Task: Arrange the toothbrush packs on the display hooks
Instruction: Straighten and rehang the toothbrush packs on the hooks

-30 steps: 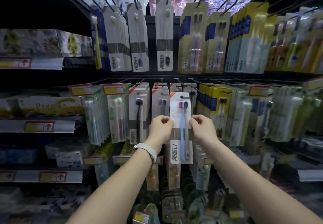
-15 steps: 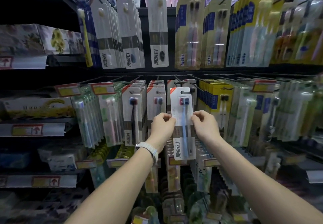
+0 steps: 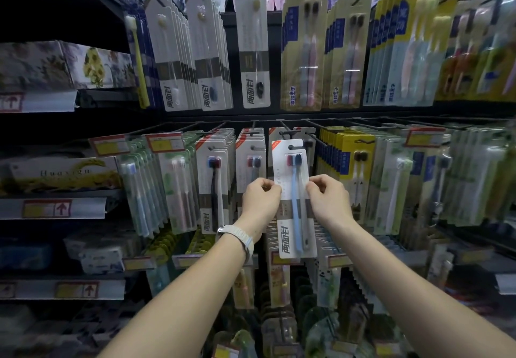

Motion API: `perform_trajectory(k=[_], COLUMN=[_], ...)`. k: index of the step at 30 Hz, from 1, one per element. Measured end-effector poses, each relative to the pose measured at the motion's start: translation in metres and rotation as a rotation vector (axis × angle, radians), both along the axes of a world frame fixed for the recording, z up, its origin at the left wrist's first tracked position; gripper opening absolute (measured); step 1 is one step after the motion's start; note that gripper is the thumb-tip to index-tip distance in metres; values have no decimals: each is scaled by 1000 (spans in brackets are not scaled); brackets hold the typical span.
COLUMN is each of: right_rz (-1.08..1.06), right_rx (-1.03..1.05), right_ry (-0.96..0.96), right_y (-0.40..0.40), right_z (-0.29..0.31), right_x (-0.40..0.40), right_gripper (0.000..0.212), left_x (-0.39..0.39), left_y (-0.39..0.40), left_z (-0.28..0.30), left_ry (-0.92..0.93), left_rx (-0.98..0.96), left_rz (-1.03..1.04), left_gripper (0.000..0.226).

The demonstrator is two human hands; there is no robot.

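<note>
Two hands, left [image 3: 261, 199] and right [image 3: 329, 198], pinch the side edges of one toothbrush pack [image 3: 294, 198], holding two brushes, at a middle-row hook [image 3: 290, 134] between full rows.

A single head-worn wide-angle camera faces a shop display rack [image 3: 279, 114] straight on, at arm's reach. It looks slightly downward along both outstretched forearms, with hooked rows bending outward toward the frame's edges.
</note>
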State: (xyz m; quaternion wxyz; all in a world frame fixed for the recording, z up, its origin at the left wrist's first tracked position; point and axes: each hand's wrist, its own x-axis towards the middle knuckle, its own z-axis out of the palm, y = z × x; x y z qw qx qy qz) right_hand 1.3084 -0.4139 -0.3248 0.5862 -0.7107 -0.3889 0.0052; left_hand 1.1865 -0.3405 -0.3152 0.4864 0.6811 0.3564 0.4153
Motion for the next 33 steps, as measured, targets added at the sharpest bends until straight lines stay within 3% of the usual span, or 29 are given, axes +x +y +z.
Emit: perform_trajectory(k=[9, 11, 14, 16, 21, 29, 33], right_rz=[-5, -16, -21, 10, 100, 21, 18], right_rx=[-84, -98, -72, -55, -70, -70, -29], right_ry=[24, 27, 26, -2, -125, -324, -270], right_y=[13, 17, 19, 17, 22, 46, 67], right_z=[0, -1, -7, -13, -18, -7, -4], right_x=[8, 11, 11, 8, 6, 21, 30], right_gripper=[22, 22, 23, 31, 45, 53, 34], left_x=[11, 12, 14, 15, 26, 53, 66], left_y=[5, 0, -11, -16, -13, 3, 15], left_z=[-3, -4, -12, -19, -20, -4, -5], left_ry=[-6, -16, 63, 147, 163, 57, 45], left_rx=[-39, -5, 174, 294, 252, 145, 114], left_rz=[50, 62, 23, -38, -94, -49, -38], left_gripper=[15, 29, 67, 74, 67, 61, 58])
